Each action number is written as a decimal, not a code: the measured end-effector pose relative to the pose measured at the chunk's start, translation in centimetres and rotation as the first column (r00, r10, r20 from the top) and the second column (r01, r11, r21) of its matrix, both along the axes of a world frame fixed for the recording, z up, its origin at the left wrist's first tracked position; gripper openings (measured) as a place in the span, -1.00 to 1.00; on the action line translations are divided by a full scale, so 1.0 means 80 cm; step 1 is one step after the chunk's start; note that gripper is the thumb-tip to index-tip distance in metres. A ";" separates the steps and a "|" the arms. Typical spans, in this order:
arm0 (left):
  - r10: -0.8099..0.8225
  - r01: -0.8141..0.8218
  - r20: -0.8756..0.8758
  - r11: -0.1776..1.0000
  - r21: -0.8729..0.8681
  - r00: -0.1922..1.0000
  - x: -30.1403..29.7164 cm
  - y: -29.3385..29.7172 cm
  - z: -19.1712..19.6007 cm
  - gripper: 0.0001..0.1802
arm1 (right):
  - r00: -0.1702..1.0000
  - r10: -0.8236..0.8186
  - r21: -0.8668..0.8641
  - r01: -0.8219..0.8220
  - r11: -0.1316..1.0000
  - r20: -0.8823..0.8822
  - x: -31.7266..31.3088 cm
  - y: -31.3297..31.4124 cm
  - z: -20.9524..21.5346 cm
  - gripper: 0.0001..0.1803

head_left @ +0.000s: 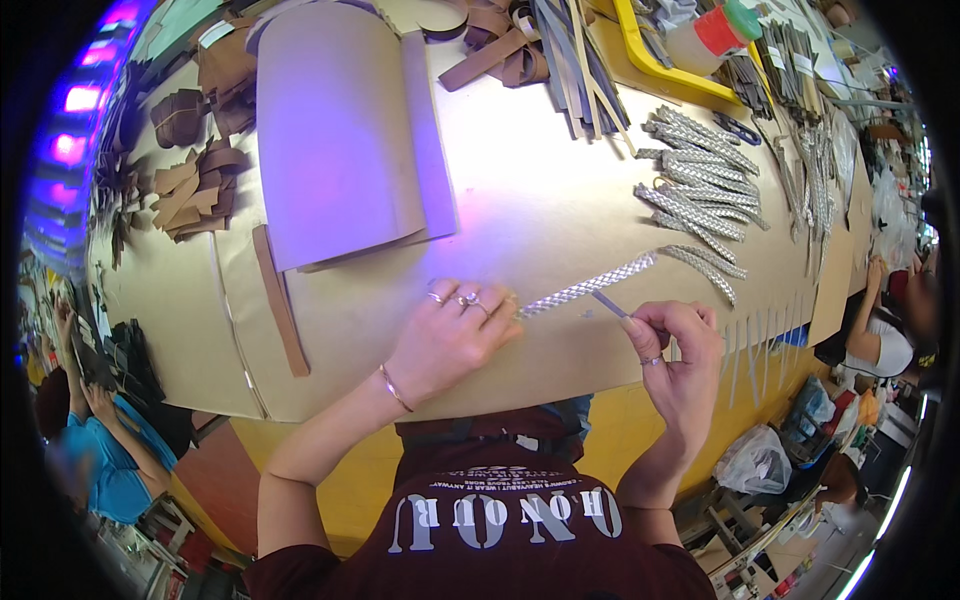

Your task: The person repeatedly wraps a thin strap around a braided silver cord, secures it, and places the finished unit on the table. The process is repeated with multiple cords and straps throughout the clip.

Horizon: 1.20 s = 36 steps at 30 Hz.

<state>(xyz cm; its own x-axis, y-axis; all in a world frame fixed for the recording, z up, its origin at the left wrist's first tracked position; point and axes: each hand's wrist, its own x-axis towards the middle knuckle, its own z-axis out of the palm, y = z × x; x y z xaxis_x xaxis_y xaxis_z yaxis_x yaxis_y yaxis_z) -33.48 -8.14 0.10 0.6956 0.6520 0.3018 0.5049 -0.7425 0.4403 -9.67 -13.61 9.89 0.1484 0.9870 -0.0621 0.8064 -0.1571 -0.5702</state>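
My left hand (pixel 450 325) is closed on the near end of a silvery braided strap (pixel 588 286), its fingertips pinching it above the work table. The strap runs up to the right, and its far end lies by the pile of similar braided straps (pixel 700 180). My right hand (pixel 678 345) pinches a thin, flat grey strip (pixel 610 304) between thumb and fingers. That strip points up and left toward the braided strap, with a small gap between them.
A curled tan sheet (pixel 335 150) lies left of centre, beside a long brown strip (pixel 280 300). Brown cut pieces (pixel 200 190) are heaped farther left. A yellow tray (pixel 632 45) and a green-capped bottle (pixel 712 38) stand far right. Narrow grey strips (pixel 752 350) hang at the front edge.
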 end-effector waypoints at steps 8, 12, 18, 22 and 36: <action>0.106 -0.115 0.075 0.984 0.138 0.992 -0.022 -0.005 -0.004 -0.65 | 0.992 0.004 0.030 0.000 1.000 -0.126 -0.018 0.007 -0.002 -0.90; 0.060 -0.053 -0.109 0.997 0.061 0.992 -0.035 -0.019 -0.002 -0.59 | 0.979 -0.046 -0.063 0.034 0.997 -0.197 -0.035 0.002 -0.001 -0.91; 0.159 -0.157 -0.203 0.987 0.024 0.966 -0.026 -0.056 0.002 -0.51 | 0.961 0.048 -0.069 -0.069 0.995 -0.271 -0.072 0.004 -0.028 -0.93; 0.241 -0.247 -0.183 0.969 -0.010 0.953 -0.018 -0.065 0.000 -0.50 | 0.962 0.050 -0.158 -0.096 0.983 -0.270 -0.094 0.016 -0.055 -0.89; 0.347 -0.351 -0.067 0.934 -0.069 0.935 -0.026 -0.078 -0.007 -0.50 | 0.947 0.017 -0.270 -0.109 0.957 -0.322 -0.095 0.022 -0.068 -0.80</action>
